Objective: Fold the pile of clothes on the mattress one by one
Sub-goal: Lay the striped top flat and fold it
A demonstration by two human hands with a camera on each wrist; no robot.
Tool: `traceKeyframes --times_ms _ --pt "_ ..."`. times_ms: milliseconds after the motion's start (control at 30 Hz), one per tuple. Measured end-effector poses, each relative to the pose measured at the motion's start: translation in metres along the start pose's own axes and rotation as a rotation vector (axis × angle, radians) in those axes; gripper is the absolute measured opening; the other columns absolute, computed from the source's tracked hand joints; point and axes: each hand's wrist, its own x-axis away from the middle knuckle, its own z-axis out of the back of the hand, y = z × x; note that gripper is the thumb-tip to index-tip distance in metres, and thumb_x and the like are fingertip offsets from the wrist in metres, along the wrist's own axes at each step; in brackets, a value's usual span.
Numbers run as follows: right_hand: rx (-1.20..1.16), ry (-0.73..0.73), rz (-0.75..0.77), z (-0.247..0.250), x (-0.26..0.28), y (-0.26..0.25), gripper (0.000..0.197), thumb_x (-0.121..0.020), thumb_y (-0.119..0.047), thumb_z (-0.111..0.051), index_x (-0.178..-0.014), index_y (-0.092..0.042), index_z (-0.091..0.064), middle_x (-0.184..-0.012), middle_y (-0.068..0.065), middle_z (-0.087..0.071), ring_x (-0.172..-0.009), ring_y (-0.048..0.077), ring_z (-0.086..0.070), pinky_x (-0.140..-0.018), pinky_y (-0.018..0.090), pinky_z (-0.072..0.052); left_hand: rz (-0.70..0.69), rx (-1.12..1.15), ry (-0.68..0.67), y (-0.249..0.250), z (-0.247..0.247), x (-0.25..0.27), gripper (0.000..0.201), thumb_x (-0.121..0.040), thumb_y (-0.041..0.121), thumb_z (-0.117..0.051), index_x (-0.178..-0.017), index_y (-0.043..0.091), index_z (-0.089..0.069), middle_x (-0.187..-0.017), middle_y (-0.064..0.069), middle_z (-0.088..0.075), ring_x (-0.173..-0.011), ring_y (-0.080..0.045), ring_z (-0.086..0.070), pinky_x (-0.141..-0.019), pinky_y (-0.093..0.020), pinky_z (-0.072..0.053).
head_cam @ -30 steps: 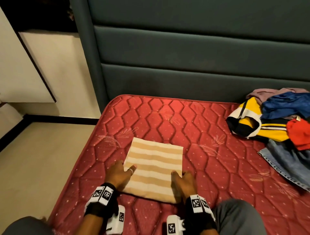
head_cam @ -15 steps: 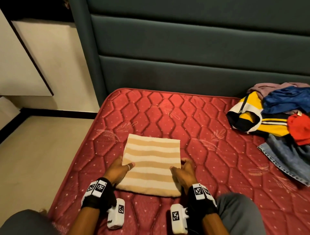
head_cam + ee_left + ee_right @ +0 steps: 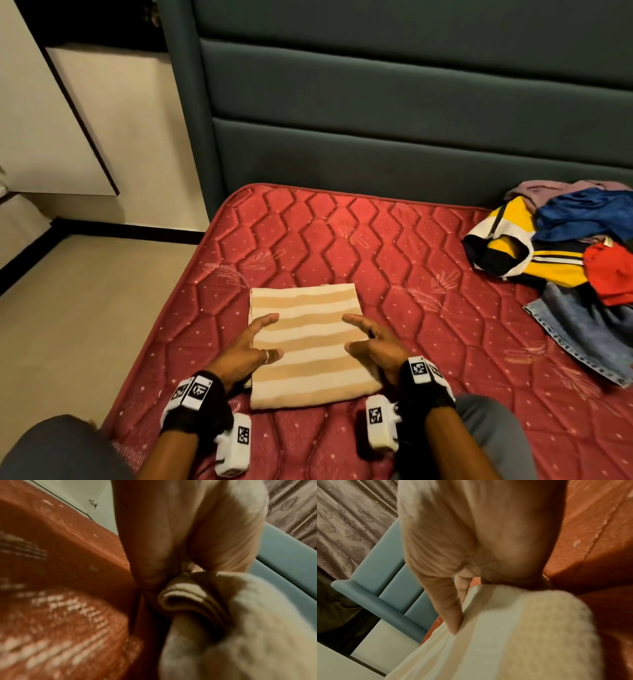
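A folded beige-and-cream striped cloth (image 3: 308, 346) lies near the front of the red quilted mattress (image 3: 342, 240). My left hand (image 3: 250, 346) grips its left side, thumb and forefinger on top; the left wrist view shows the folded edge (image 3: 197, 601) tucked into the fork of that hand (image 3: 180, 534). My right hand (image 3: 376, 346) grips the right side, and its thumb (image 3: 448, 608) presses on the cloth (image 3: 522, 635). The fingers beneath are hidden. The pile of unfolded clothes (image 3: 565, 246) sits at the far right.
The pile holds a yellow-and-black top (image 3: 507, 250), a blue garment (image 3: 589, 219), a red one (image 3: 609, 274) and jeans (image 3: 582, 329). A padded grey-green headboard (image 3: 376, 137) backs the mattress. Beige floor (image 3: 85, 308) lies past its left edge. My grey-trousered knee (image 3: 489, 442) rests at front right.
Both hands moved from the cloth's near corners forward along its sides and now hold it by the middle. The cloth has turned to lie squarer to me.
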Motion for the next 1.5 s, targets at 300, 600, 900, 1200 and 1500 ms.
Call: traceKeyframes --times_ms 300,600,900,1200,1500 --pt "-0.1 -0.124 -0.077 -0.008 0.019 -0.025 0.069 -0.08 0.02 -0.048 -0.133 -0.025 -0.054 -0.115 0.028 -0.068 -0.086 0.036 -0.068 -0.068 0.038 -0.057 0.026 0.068 -0.013 0.035 0.01 0.026 0.085 -0.076 -0.008 -0.071 -0.136 0.049 -0.053 -0.143 0.007 -0.051 -0.119 -0.017 -0.061 -0.097 -0.036 -0.054" --pt "-0.08 -0.164 0.16 -0.023 0.052 -0.074 0.088 -0.061 0.005 -0.067 -0.141 -0.029 -0.051 -0.11 0.02 -0.064 -0.096 0.034 -0.057 -0.083 0.037 -0.051 -0.129 0.119 0.002 0.092 0.032 0.067 0.087 -0.079 -0.016 -0.066 -0.144 0.039 -0.047 -0.121 0.013 -0.069 -0.109 -0.008 -0.068 -0.097 -0.033 -0.053" --pt "0.066 -0.174 0.215 -0.074 -0.008 -0.11 0.082 -0.075 0.012 -0.071 -0.141 -0.029 -0.048 -0.107 0.001 -0.075 -0.095 0.019 -0.069 -0.08 0.026 -0.055 -0.089 0.125 0.072 0.089 0.094 0.02 0.092 -0.078 -0.014 -0.068 -0.147 0.041 -0.041 -0.144 0.004 -0.052 -0.12 -0.019 -0.062 -0.102 -0.039 -0.051" --pt "0.158 -0.216 0.17 -0.186 -0.211 -0.193 0.082 -0.081 0.022 -0.061 -0.15 -0.019 -0.041 -0.132 -0.004 -0.059 -0.066 0.0 -0.066 -0.067 0.014 -0.053 -0.04 0.166 0.173 0.119 0.249 -0.122 0.091 -0.081 -0.017 -0.063 -0.15 0.036 -0.038 -0.12 0.018 -0.063 -0.103 -0.001 -0.067 -0.084 -0.021 -0.055" --pt "0.25 -0.368 0.169 -0.374 -0.193 -0.42 0.085 -0.082 0.02 -0.062 -0.151 -0.023 -0.037 -0.145 -0.005 -0.053 -0.113 0.012 -0.066 -0.078 0.021 -0.055 -0.05 0.316 0.317 0.282 0.435 -0.044 0.09 -0.082 -0.018 -0.061 -0.148 0.038 -0.037 -0.128 0.009 -0.063 -0.115 -0.013 -0.062 -0.092 -0.026 -0.053"
